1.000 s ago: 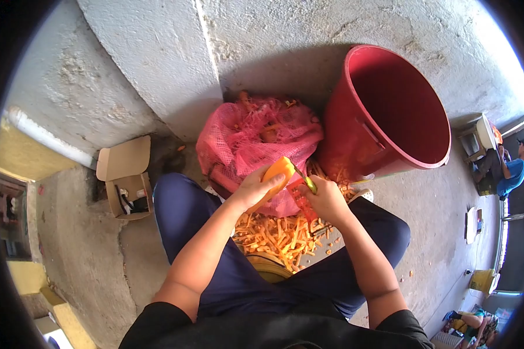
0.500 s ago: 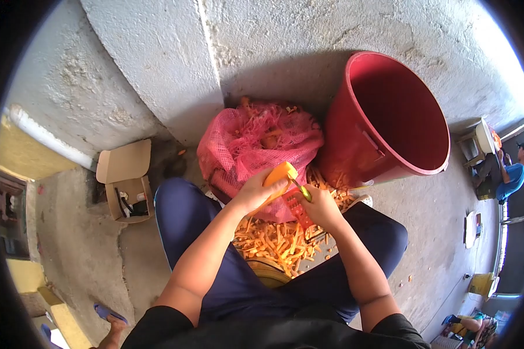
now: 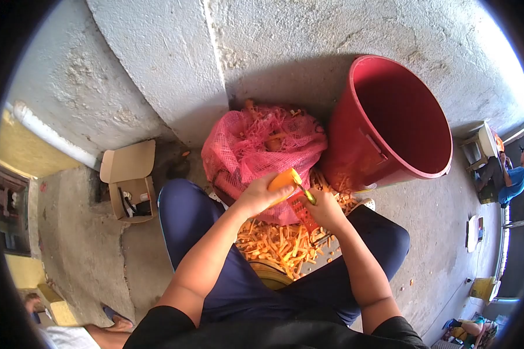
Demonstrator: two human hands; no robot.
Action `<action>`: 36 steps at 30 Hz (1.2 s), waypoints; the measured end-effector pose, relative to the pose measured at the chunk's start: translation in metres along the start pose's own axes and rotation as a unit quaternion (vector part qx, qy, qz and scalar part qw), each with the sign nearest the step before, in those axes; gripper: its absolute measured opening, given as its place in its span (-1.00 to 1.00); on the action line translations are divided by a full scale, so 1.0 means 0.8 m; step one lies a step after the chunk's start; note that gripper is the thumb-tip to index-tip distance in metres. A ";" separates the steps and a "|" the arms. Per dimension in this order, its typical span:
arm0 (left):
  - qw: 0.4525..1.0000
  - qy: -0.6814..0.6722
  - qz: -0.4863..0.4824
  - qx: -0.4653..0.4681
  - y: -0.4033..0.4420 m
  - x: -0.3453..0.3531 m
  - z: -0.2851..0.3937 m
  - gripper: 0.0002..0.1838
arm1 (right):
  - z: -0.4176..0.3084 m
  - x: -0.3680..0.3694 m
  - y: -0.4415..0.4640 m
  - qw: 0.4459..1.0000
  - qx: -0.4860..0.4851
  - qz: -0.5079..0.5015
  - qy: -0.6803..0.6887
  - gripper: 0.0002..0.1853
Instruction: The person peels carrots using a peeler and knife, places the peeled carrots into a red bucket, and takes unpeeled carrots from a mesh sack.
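My left hand (image 3: 258, 196) is closed around a thick, peeled orange vegetable (image 3: 283, 181), with its pale cut end pointing up and right. My right hand (image 3: 325, 208) grips the yellow-green handle of a small peeler (image 3: 306, 194). Its narrow head is at the vegetable's end; whether it touches is too small to tell. Under both hands, orange peelings (image 3: 279, 243) lie heaped between my knees. A red perforated plastic piece (image 3: 304, 213) shows just below my right hand. Beyond my hands stands a pink mesh sack (image 3: 262, 145) with peelings on top.
A large red bucket (image 3: 364, 139) leans at the right of the sack, against the wall. On the left floor sits an open cardboard box (image 3: 133, 196) with small items inside. Another person (image 3: 513, 177) sits far right. Someone's sandalled foot (image 3: 117, 319) is at lower left.
Both hands stay together at the vegetable, with only slight shifts in its angle and the peeler's. At lower left, another person's leg and white clothing have come further into view.
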State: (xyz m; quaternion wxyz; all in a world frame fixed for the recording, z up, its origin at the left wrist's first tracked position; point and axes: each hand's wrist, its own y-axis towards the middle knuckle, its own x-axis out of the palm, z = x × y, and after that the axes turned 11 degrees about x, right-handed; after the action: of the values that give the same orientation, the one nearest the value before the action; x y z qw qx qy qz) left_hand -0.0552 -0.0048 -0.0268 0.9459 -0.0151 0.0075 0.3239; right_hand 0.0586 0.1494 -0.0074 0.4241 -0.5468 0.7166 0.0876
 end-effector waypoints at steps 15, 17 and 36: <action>0.975 0.214 -0.052 0.021 -0.004 -0.003 0.018 -0.46 | 0.010 0.018 0.011 1.000 0.019 -0.012 0.010 -0.61; 0.973 0.227 -0.045 0.027 -0.005 -0.002 0.019 -0.46 | 0.008 0.018 0.010 0.999 0.030 -0.023 0.009 -0.61; 0.977 0.204 -0.042 0.043 -0.008 0.000 0.019 -0.52 | 0.002 0.020 0.011 0.999 0.041 -0.019 0.002 -0.63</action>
State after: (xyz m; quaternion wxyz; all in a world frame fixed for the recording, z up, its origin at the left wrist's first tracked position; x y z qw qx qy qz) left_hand -0.0514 -0.0096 -0.0116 0.9371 -0.0408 0.2136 0.2732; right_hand 0.0517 0.1424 -0.0227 0.4462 -0.5427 0.7099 0.0484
